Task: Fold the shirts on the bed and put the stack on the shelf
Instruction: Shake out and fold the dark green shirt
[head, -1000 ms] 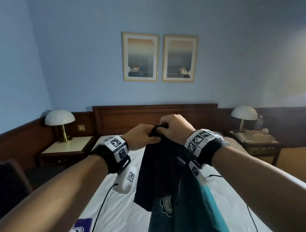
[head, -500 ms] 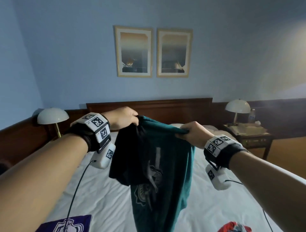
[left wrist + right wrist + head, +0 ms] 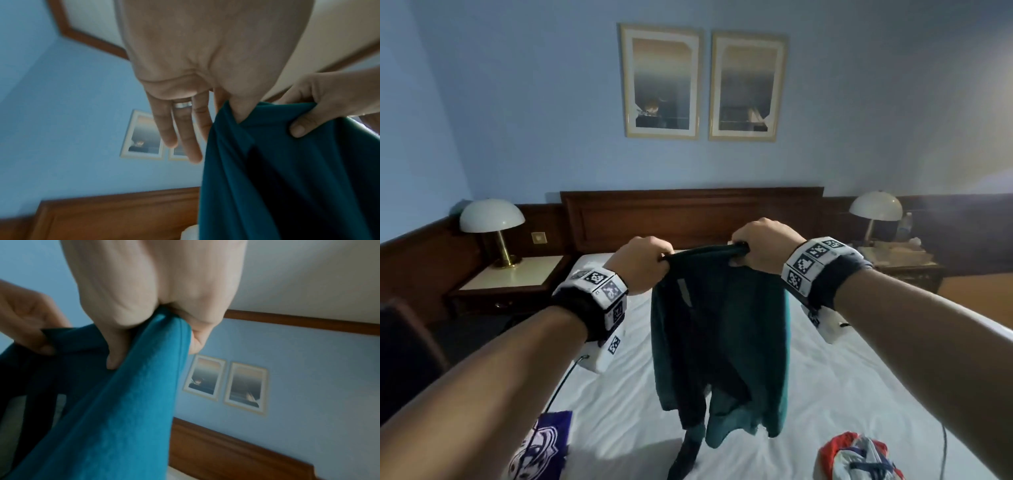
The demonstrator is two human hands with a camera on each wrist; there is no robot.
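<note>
A teal shirt point(image 3: 722, 339) hangs in the air above the white bed point(image 3: 842, 394), its top edge stretched between my two hands. My left hand point(image 3: 643, 267) pinches one end of that edge; in the left wrist view its thumb digs into the teal shirt point(image 3: 287, 170) while three fingers point(image 3: 180, 134) hang straight beside the cloth. My right hand point(image 3: 763, 246) grips the other end, and in the right wrist view its thumb and curled fingers clamp the teal shirt point(image 3: 115, 410). A purple printed shirt point(image 3: 541, 445) lies at the bed's near left, a red, white and blue shirt point(image 3: 856, 459) bunched at near right.
A wooden headboard point(image 3: 688, 212) stands behind the bed. Nightstands flank it, each with a domed lamp point(image 3: 491, 219), the right lamp point(image 3: 875, 209) beside a bottle point(image 3: 904, 226). A dark chair point(image 3: 404, 349) sits at the left edge. Two framed pictures point(image 3: 702, 82) hang on the blue wall.
My hands have come closer together and level, right hand higher and left hand lower than before. The shirt's printed front has turned away, and it now hangs narrower.
</note>
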